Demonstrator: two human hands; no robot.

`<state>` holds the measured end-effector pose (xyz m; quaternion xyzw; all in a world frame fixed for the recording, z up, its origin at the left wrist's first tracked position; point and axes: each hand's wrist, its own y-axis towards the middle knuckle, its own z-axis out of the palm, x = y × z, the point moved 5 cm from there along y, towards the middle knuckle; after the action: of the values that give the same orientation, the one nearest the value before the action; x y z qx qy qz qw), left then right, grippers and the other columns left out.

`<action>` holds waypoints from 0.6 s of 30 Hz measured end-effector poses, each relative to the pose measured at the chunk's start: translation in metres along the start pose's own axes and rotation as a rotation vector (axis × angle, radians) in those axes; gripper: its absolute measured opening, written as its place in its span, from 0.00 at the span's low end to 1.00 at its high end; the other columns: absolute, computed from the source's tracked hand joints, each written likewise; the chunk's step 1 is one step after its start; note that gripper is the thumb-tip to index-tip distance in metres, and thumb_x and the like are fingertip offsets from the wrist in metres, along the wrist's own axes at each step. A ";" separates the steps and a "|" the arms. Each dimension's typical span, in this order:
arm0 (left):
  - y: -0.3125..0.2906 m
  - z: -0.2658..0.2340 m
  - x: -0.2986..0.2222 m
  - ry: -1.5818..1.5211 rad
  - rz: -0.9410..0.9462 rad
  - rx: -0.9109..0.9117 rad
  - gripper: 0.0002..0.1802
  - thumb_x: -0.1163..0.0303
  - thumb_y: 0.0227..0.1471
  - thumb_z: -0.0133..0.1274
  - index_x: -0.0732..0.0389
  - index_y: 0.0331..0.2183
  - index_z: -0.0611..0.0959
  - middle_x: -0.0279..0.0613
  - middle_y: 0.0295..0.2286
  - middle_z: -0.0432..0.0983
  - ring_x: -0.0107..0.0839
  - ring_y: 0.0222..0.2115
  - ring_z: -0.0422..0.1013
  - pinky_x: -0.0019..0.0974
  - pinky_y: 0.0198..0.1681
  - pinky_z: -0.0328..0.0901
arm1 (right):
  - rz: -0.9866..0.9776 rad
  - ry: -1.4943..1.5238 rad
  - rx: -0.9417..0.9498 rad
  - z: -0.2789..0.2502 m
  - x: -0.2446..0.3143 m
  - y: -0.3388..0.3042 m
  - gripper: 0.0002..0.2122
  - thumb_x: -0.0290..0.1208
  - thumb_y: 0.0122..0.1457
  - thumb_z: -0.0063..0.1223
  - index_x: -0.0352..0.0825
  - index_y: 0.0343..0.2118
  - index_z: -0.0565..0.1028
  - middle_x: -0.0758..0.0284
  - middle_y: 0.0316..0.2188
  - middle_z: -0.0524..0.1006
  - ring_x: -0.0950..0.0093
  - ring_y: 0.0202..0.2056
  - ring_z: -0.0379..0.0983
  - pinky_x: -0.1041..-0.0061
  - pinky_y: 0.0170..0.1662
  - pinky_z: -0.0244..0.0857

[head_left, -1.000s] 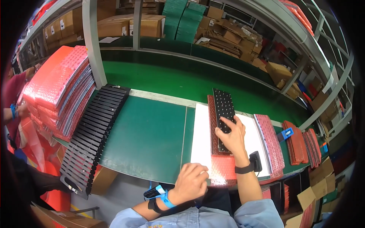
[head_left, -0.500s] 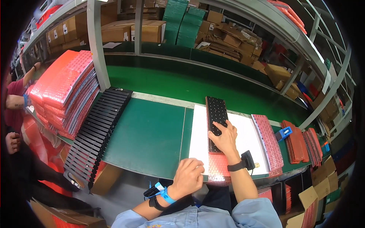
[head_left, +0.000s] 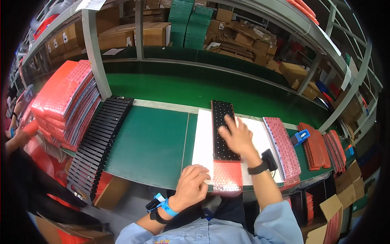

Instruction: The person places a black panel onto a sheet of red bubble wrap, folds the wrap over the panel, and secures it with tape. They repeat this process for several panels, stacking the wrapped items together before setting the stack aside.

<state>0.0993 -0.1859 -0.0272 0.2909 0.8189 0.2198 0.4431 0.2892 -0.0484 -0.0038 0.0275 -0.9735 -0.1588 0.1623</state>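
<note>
A long black panel dotted with small white spots [head_left: 222,142] lies lengthwise on a white sheet [head_left: 203,138]. Below its near end, a pink bubble-wrap piece [head_left: 227,175] reaches over the table's front edge; whether the panel sits in it or on top, I cannot tell. My right hand [head_left: 237,138], slightly blurred, is over the panel's right side with fingers spread, gripping nothing. At the front edge, left of the bubble wrap, my left hand [head_left: 192,184] is closed with fingers curled. Its palm side is hidden, so anything in it cannot be seen.
A slatted black rack [head_left: 99,142] and a tall stack of pink bubble-wrapped pieces [head_left: 65,101] stand left. Right of the sheet are a bubble-wrapped panel [head_left: 282,148], a blue tape dispenser [head_left: 300,137] and red packs [head_left: 313,146]. Another person's hand [head_left: 16,138] shows far left.
My right hand has lifted slightly and moved up along the panel, its fingers spreading. The whole view has shifted a little. My left hand stays curled at the table edge.
</note>
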 end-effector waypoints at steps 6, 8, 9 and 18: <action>0.032 0.019 -0.049 0.062 0.046 0.135 0.21 0.76 0.43 0.54 0.65 0.44 0.79 0.51 0.46 0.73 0.51 0.52 0.66 0.49 0.59 0.58 | 0.061 0.074 0.177 -0.005 -0.073 0.126 0.30 0.51 0.56 0.55 0.46 0.61 0.67 0.53 0.59 0.66 0.54 0.59 0.64 0.53 0.59 0.57; 0.038 0.043 -0.049 0.158 0.019 0.220 0.26 0.69 0.47 0.55 0.66 0.50 0.75 0.53 0.51 0.69 0.51 0.55 0.62 0.50 0.61 0.55 | 0.035 0.032 0.216 0.025 -0.094 0.161 0.31 0.50 0.55 0.57 0.46 0.61 0.67 0.54 0.58 0.67 0.54 0.59 0.64 0.54 0.60 0.58; 0.042 0.055 -0.048 0.207 0.010 0.260 0.29 0.66 0.50 0.55 0.67 0.53 0.73 0.53 0.53 0.67 0.51 0.57 0.61 0.51 0.62 0.54 | -0.011 0.081 0.268 0.040 -0.102 0.176 0.32 0.51 0.53 0.59 0.45 0.60 0.68 0.55 0.58 0.68 0.56 0.59 0.64 0.56 0.59 0.59; 0.032 0.082 -0.040 0.301 -0.027 0.420 0.37 0.54 0.52 0.56 0.68 0.57 0.69 0.53 0.57 0.63 0.51 0.60 0.58 0.51 0.63 0.52 | -0.121 0.081 0.863 0.069 -0.070 0.223 0.32 0.49 0.43 0.71 0.36 0.50 0.77 0.60 0.48 0.77 0.65 0.50 0.73 0.69 0.52 0.66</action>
<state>0.1959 -0.1811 -0.0259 0.3296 0.9071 0.0800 0.2492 0.3325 0.1905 -0.0161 0.1558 -0.9402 0.2545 0.1644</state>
